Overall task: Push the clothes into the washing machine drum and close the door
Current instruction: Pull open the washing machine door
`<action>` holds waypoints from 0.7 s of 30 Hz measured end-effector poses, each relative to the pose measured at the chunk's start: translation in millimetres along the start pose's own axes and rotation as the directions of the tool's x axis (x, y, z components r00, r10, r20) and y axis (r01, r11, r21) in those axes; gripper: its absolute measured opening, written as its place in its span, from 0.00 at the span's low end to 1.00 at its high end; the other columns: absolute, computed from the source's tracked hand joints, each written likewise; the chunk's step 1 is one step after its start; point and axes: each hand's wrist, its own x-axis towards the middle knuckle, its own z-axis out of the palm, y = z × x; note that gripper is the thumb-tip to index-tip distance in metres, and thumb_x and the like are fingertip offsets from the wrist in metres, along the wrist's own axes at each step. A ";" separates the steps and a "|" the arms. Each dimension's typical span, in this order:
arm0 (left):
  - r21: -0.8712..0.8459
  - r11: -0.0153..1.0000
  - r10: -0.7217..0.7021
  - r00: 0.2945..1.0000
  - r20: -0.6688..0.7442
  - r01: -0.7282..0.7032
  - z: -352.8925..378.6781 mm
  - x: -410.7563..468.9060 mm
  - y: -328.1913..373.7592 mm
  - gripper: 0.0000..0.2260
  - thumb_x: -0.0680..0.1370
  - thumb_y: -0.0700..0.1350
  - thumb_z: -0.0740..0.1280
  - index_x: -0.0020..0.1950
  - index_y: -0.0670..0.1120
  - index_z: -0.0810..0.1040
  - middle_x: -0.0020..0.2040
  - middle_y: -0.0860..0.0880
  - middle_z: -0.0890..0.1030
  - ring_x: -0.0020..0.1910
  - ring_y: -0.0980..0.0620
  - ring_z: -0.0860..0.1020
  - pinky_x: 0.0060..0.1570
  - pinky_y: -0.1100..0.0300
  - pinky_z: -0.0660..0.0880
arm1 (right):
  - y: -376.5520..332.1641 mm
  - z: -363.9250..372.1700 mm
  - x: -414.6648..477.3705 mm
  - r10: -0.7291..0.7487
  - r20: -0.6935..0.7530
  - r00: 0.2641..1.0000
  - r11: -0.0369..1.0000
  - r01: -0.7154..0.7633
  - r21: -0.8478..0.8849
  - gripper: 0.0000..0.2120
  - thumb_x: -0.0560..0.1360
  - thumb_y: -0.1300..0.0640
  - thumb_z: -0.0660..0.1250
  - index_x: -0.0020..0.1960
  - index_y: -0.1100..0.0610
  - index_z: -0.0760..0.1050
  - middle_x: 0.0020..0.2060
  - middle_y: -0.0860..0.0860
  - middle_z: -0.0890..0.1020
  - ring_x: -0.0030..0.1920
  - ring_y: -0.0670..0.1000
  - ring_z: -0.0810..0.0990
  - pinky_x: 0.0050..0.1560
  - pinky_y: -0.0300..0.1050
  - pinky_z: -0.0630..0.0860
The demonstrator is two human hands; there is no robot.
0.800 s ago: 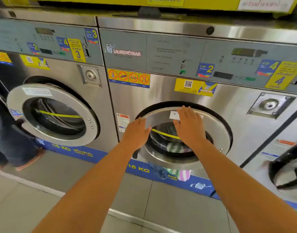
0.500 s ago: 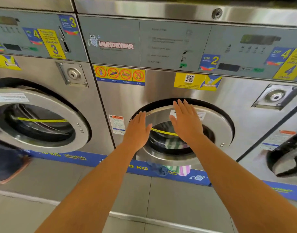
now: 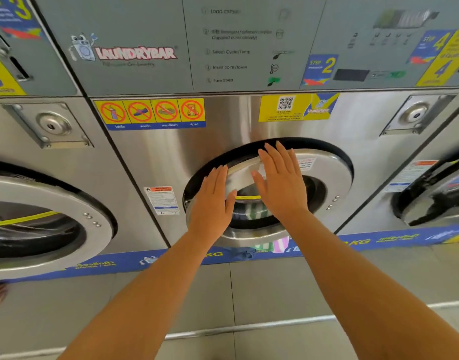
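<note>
On the door (image 3: 324,175) of the middle washer, the left hand (image 3: 212,201) lies flat at nine o'clock and the right hand (image 3: 280,183) at twelve, fingers spread, gripping nothing, likely pressing it shut. Clothes (image 3: 264,246) (striped, partly blue) hang out at six o'clock, probably blocking the latch.

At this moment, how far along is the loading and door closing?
Mostly loaded: striped clothes show behind the door glass. In hand: left hand and right hand press flat on the round door. Left: cloth hangs out under the door, whose left edge stands proud.
</note>
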 end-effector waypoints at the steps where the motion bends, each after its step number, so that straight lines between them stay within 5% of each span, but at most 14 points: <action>1: -0.010 1.000 0.001 1.000 -0.003 -0.001 -2.6 -2.2 0.8 0.26 0.81 0.55 0.54 0.78 0.50 0.53 0.77 0.49 0.61 0.75 0.48 0.62 0.67 0.53 0.70 | -0.8 -0.2 -2.4 0.006 0.001 1.000 1.000 -0.006 0.006 0.25 0.81 0.44 0.50 0.72 0.57 0.66 0.72 0.55 0.69 0.76 0.57 0.61 0.76 0.56 0.55; 8: -0.075 0.992 0.107 0.994 0.013 -0.106 -18.7 -29.2 8.1 0.23 0.82 0.52 0.54 0.76 0.50 0.58 0.71 0.47 0.70 0.65 0.48 0.74 0.56 0.54 0.80 | 2.5 -13.3 -28.7 -0.001 -0.011 1.000 0.999 0.001 0.053 0.22 0.82 0.46 0.54 0.70 0.57 0.68 0.71 0.54 0.70 0.75 0.55 0.62 0.77 0.53 0.55; 13: -0.151 0.984 0.114 0.988 0.101 -0.098 -17.1 -50.4 24.1 0.25 0.82 0.56 0.48 0.78 0.55 0.49 0.77 0.50 0.62 0.73 0.48 0.67 0.66 0.52 0.73 | 12.8 -27.6 -60.1 -0.025 -0.033 0.999 0.992 0.029 0.126 0.20 0.82 0.51 0.50 0.69 0.57 0.69 0.71 0.54 0.71 0.75 0.54 0.61 0.76 0.54 0.56; 21: -0.228 0.955 0.233 0.957 0.175 -0.190 -5.5 -101.5 92.1 0.23 0.84 0.49 0.50 0.78 0.52 0.50 0.79 0.54 0.57 0.77 0.55 0.56 0.74 0.49 0.61 | 41.4 -62.6 -124.9 -0.014 -0.041 0.999 0.962 0.024 0.272 0.21 0.82 0.51 0.47 0.67 0.56 0.71 0.72 0.51 0.69 0.77 0.50 0.57 0.77 0.50 0.54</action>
